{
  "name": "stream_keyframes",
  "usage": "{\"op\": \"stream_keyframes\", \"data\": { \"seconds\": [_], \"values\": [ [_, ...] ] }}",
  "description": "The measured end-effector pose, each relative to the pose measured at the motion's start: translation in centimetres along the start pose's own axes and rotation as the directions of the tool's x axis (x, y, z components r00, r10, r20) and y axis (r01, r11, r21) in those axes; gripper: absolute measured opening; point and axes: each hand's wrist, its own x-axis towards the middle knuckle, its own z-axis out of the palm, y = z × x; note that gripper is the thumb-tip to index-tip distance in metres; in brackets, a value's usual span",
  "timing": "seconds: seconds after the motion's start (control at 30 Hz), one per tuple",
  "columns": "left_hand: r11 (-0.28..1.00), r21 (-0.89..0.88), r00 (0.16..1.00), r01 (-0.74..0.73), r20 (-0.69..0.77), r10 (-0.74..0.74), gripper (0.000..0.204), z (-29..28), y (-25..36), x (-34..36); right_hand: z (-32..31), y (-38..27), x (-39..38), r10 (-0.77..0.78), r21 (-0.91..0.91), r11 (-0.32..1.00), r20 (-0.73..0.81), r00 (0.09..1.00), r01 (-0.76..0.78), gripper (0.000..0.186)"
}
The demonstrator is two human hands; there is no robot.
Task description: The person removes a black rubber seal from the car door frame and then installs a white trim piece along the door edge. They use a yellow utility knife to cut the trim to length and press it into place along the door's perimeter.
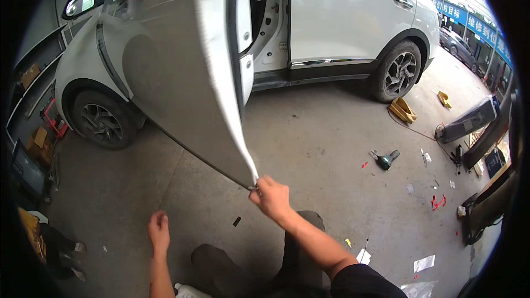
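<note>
A white car's front door point(165, 49) stands swung open, and its lower rear corner reaches down toward me. My right hand point(271, 196) is closed on that corner, with its fingertips partly hidden behind the edge. To the left, my left hand point(159, 232) is raised apart from the door. Its fingers are curled in, and whether anything small is between them is hidden. Beyond the door stands the car's rear door point(342, 16), which is closed.
A green-black power tool point(386, 159) lies on the concrete floor, with yellow wheel chocks point(403, 111) behind it. Right of me stands a dark lift post base point(477, 218). Paper scraps point(424, 264) lie nearby. Another person's legs point(58, 243) show at the left, near cardboard boxes point(40, 144).
</note>
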Motion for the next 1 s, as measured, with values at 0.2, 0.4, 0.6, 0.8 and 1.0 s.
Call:
{"op": "stream_keyframes", "data": {
  "seconds": [0.2, 0.4, 0.6, 0.8, 1.0],
  "values": [
    [0.964, 0.182, 0.977, 0.196, 0.043, -0.207, 0.02, 0.9, -11.4, -11.4, 0.1, 10.2, 6.3, 0.091, -0.056, 0.994, -0.03, 0.995, -0.092, 0.011],
    [0.878, 0.473, 0.987, 0.07, 0.097, -0.131, 0.028, 5.3, -7.0, -15.0, -3.1, 19.4, 14.2, 0.352, -0.226, 0.893, -0.185, 0.917, -0.388, 0.035],
    [0.773, 0.632, 0.983, 0.051, 0.105, -0.151, 0.033, 8.3, -4.4, -15.5, 0.4, 19.7, 4.1, 0.427, -0.262, 0.888, 0.171, 0.888, -0.377, 0.037],
    [0.744, 0.667, 0.971, 0.037, 0.151, -0.183, 0.033, 9.1, -3.4, -14.9, 4.5, 15.8, -7.7, 0.5, -0.225, 0.866, 0.441, 0.746, -0.447, 0.036],
    [0.764, 0.646, 0.98, -0.016, 0.162, -0.117, 0.035, 9.9, -3.6, -14.5, 5.6, 16.7, -10.7, 0.483, -0.278, 0.875, 0.441, 0.756, -0.397, 0.034]
  ]
}}
